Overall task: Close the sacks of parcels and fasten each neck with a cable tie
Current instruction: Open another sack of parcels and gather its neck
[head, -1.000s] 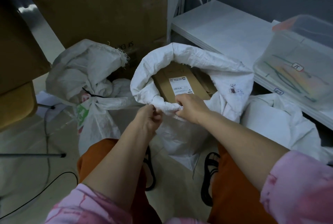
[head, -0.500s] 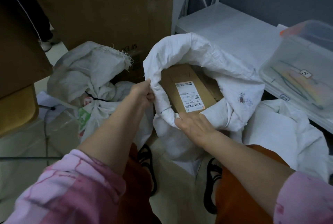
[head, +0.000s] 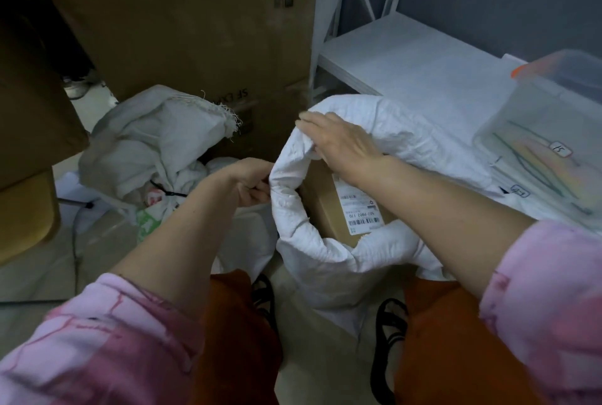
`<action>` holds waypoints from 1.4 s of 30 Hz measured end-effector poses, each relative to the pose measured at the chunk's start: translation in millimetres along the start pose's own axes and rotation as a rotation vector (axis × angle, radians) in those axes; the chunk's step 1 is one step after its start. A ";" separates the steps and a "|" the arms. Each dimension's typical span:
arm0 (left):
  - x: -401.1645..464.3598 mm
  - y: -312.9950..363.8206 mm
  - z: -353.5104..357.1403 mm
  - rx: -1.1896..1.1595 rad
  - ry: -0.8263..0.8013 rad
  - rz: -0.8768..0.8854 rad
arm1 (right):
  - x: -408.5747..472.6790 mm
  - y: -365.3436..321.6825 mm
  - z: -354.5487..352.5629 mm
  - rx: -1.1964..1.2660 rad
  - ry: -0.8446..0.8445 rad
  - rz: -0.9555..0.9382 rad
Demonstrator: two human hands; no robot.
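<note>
At nine o'clock a tied sack (head: 156, 150) slumps, a black cable tie (head: 166, 191) round its neck. The left hand (head: 249, 181) has a curled grip pinching the left rim of the open white sack (head: 325, 261) at centre. The cardboard parcel (head: 338, 209) shows inside. The right hand (head: 338, 139) drapes over the far rim, fingers hooking the fabric. At three o'clock sits a clear plastic bin (head: 550, 131).

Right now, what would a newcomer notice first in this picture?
The open white sack at centre, a labelled parcel inside. The left hand grips its rim; the right hand reaches to the far rim. At left lies a tied sack; at right, a clear box.
</note>
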State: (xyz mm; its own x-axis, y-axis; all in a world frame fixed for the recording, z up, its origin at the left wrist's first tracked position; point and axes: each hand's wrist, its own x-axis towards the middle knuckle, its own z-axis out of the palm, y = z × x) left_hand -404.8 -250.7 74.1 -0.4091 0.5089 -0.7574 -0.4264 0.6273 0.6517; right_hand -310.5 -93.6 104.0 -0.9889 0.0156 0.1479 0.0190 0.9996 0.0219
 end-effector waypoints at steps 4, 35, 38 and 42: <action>0.2 -4.3 -2.2 -0.045 0.061 0.058 | 14.1 6.2 -9.4 0.270 -0.087 0.121; 20.7 17.9 -7.8 0.195 0.473 0.122 | 37.9 17.1 13.1 0.142 -0.206 0.156; 15.9 34.7 -0.6 0.575 0.696 0.513 | 52.6 18.5 4.0 0.522 -0.314 0.298; 8.6 49.9 22.0 0.767 0.412 0.609 | 63.5 24.6 -15.4 0.666 -0.545 0.333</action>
State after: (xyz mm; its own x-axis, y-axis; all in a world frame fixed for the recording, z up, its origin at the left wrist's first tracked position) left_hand -411.8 -202.1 99.2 -0.6851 0.7137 -0.1461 0.5068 0.6110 0.6081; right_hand -370.5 -68.4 129.1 -0.8834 0.1457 -0.4454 0.3937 0.7461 -0.5369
